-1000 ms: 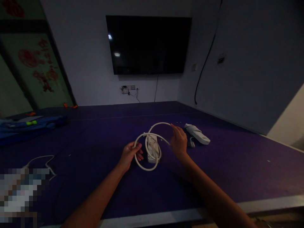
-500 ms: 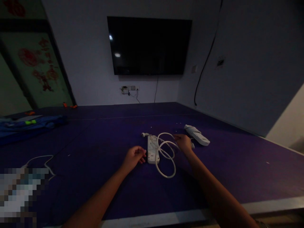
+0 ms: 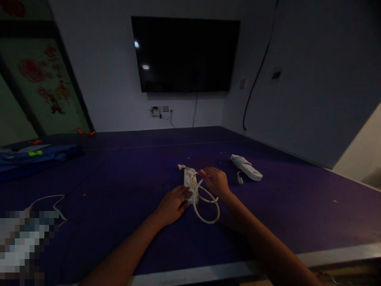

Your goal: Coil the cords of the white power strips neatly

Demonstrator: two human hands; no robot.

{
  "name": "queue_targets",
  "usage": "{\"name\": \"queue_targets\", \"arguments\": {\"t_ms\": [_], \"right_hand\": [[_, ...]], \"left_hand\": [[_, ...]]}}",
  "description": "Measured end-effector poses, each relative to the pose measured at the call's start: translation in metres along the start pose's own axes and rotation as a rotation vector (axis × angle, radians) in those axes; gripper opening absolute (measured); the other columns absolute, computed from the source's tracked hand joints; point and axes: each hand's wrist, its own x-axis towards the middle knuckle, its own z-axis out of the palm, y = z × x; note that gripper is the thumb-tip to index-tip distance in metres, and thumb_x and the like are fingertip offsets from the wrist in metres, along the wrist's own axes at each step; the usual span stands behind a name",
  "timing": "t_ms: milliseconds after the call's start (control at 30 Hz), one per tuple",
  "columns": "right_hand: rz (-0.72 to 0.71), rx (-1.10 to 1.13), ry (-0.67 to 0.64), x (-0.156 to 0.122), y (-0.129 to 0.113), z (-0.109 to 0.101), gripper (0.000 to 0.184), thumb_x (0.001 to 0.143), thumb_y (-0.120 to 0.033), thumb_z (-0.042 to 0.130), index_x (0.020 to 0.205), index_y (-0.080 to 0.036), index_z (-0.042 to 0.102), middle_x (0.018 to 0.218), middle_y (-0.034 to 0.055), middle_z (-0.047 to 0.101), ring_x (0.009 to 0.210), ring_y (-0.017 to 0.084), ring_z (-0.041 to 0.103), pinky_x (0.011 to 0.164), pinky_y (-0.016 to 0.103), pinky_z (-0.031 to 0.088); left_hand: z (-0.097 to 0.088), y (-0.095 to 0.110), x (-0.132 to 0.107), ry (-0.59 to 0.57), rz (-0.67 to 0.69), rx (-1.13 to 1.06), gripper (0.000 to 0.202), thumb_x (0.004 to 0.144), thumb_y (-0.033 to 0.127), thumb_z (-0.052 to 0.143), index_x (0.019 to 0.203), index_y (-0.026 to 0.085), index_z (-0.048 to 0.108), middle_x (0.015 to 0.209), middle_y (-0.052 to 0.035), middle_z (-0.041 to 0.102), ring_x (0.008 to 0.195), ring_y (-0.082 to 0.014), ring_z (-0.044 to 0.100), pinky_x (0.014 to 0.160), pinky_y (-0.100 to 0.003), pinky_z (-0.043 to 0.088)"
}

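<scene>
Pwr strip (image 3: 188, 180) points twd purple surface's (image 3: 133, 234) far edge, my L hand (image 3: 172, 203) on near end, grip unclear, R hand (image 3: 216, 180) pinching cord (image 3: 208, 222).

The bare, slim-fingered left hand (image 3: 173, 204) and the matching bare right hand (image 3: 216, 181), both near the lower centre of the frame, join narrow wrists. The uncovered left forearm (image 3: 131, 251) and right forearm (image 3: 262, 241) widen toward the bottom edge; dim light hides finer detail.

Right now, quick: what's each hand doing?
Left hand: on the white power strip; whether gripping can't be told.
Right hand: closed, holding the white cable.
</scene>
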Motion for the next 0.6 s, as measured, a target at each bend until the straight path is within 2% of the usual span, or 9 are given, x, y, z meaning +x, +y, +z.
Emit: {"name": "queue_targets", "arguments": {"t_ms": [67, 133, 233, 300, 367, 500, 600], "right_hand": [[0.005, -0.038, -0.196, -0.002, -0.010, 0.008, 0.043, 0.088, -0.042, 0.040, 0.065, -0.019, 0.068, 0.066, 0.0056, 0.067, 0.064, 0.016, 0.061, 0.058, 0.023, 0.037], [0.065, -0.027, -0.284, -0.002, -0.013, 0.014, 0.034, 0.084, -0.041, 0.047, 0.067, -0.021, 0.069, 0.069, 0.0044, 0.068, 0.063, 0.015, 0.062, 0.056, 0.023, 0.036], [0.182, 0.042, -0.286, -0.003, -0.008, 0.023, 0.019, 0.074, -0.037, 0.060, 0.080, -0.023, 0.071, 0.077, 0.0036, 0.070, 0.068, 0.017, 0.063, 0.058, 0.023, 0.038], [0.234, 0.089, -0.287, -0.005, 0.000, 0.028, 0.023, 0.068, -0.036, 0.066, 0.085, -0.021, 0.070, 0.078, 0.0036, 0.069, 0.069, 0.017, 0.063, 0.058, 0.023, 0.039], [0.241, 0.121, -0.308, -0.006, 0.009, 0.033, 0.025, 0.066, -0.037, 0.067, 0.083, -0.018, 0.069, 0.074, 0.0026, 0.068, 0.067, 0.016, 0.061, 0.056, 0.023, 0.038], [0.213, 0.141, -0.398, -0.008, 0.018, 0.039, 0.022, 0.068, -0.038, 0.063, 0.066, -0.016, 0.064, 0.059, -0.0017, 0.060, 0.054, 0.012, 0.054, 0.049, 0.021, 0.031], [0.251, 0.206, -0.410, -0.008, 0.016, 0.041, 0.017, 0.067, -0.033, 0.063, 0.071, -0.016, 0.063, 0.062, -0.0017, 0.062, 0.055, 0.012, 0.055, 0.049, 0.020, 0.032]], "left_hand": [[0.000, -0.001, 0.000, -0.018, 0.029, -0.012, 0.039, 0.085, 0.024, 0.048, 0.124, 0.023, 0.052, 0.133, -0.0079, 0.051, 0.125, -0.0216, 0.041, 0.106, -0.042, 0.032], [0.000, -0.002, 0.001, -0.029, 0.042, -0.020, 0.040, 0.084, 0.023, 0.049, 0.124, 0.024, 0.052, 0.133, -0.0083, 0.051, 0.125, -0.0215, 0.042, 0.106, -0.042, 0.031], [0.000, -0.004, 0.000, -0.031, 0.035, -0.019, 0.039, 0.084, 0.024, 0.050, 0.122, 0.024, 0.053, 0.131, -0.0085, 0.052, 0.123, -0.0219, 0.043, 0.104, -0.043, 0.033], [0.001, -0.005, 0.000, -0.031, 0.034, -0.018, 0.037, 0.084, 0.024, 0.050, 0.121, 0.025, 0.054, 0.130, -0.0082, 0.053, 0.121, -0.0220, 0.045, 0.103, -0.043, 0.035], [0.002, -0.005, 0.000, -0.026, 0.031, -0.016, 0.037, 0.083, 0.024, 0.050, 0.120, 0.024, 0.055, 0.128, -0.0081, 0.054, 0.119, -0.0219, 0.046, 0.102, -0.043, 0.035], [0.003, -0.005, 0.001, -0.013, 0.019, -0.010, 0.036, 0.082, 0.022, 0.052, 0.117, 0.024, 0.056, 0.124, -0.0082, 0.057, 0.117, -0.0222, 0.048, 0.101, -0.041, 0.036], [0.002, -0.004, 0.001, -0.008, 0.015, -0.010, 0.035, 0.081, 0.022, 0.052, 0.115, 0.024, 0.057, 0.121, -0.0081, 0.058, 0.115, -0.0224, 0.049, 0.099, -0.041, 0.038]]}}
